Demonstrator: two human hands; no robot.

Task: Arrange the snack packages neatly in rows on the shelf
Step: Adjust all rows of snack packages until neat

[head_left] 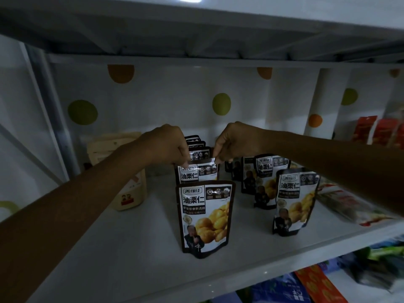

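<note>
White shelf (131, 248) carries a chestnut pouch (205, 217) standing near the front edge. Just behind it, the left hand (168, 145) and right hand (234, 141) each pinch the top seal of the second pouch (197, 172). Farther back that row looks set, while the right row (295, 200) seems staggered, likely needing squaring.

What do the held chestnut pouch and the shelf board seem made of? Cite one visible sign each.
Chestnut pouch: likely glossy plastic film; its clear top seal glints. Shelf board: probably painted metal, smooth matt white with a folded front lip.
</note>
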